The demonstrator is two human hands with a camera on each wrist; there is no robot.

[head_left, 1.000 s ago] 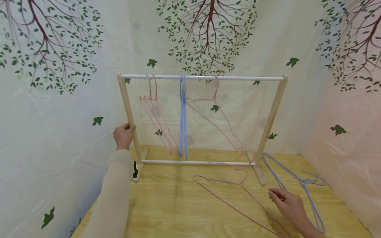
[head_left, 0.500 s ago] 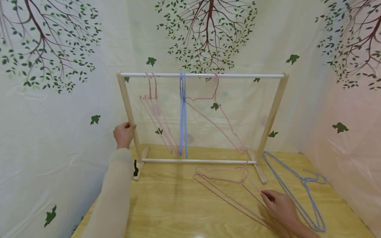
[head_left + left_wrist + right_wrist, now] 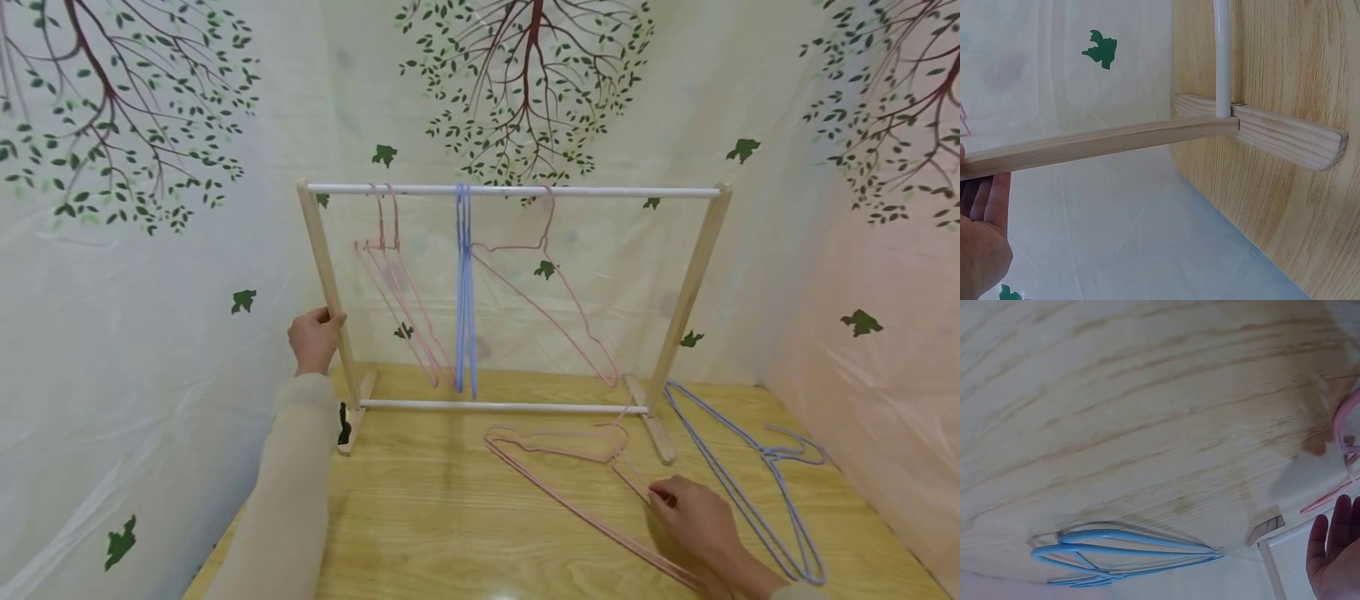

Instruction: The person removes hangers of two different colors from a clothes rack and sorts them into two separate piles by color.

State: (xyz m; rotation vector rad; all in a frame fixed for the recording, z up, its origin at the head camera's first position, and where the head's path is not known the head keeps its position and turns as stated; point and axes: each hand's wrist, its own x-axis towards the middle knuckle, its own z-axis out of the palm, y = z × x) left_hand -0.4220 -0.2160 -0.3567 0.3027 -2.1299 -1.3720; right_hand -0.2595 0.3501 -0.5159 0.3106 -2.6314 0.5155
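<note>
My left hand [image 3: 315, 340] grips the left wooden post [image 3: 321, 258] of a small clothes rack. In the left wrist view, the fingers wrap the post [image 3: 1104, 145] from below. My right hand [image 3: 697, 517] pinches one arm of a pink hanger [image 3: 570, 432], low over the wood-grain table. This hanger almost lines up with another pink hanger [image 3: 558, 493] lying under it. At the right edge of the right wrist view, part of a pink hanger [image 3: 1339, 428] shows beside my hand [image 3: 1341, 559].
From the rack's white top rail [image 3: 510, 191] hang two pink hangers [image 3: 396, 250] at left, blue hangers [image 3: 465, 292] mid-rail and a pink hanger [image 3: 577, 304] right of them. Blue hangers [image 3: 780, 475] lie on the table at right. A leaf-printed curtain [image 3: 862, 250] surrounds the table.
My right hand has moved left, bringing the held pink hanger down over the one on the table; their outlines now nearly coincide. The left hand has stayed on the post.
</note>
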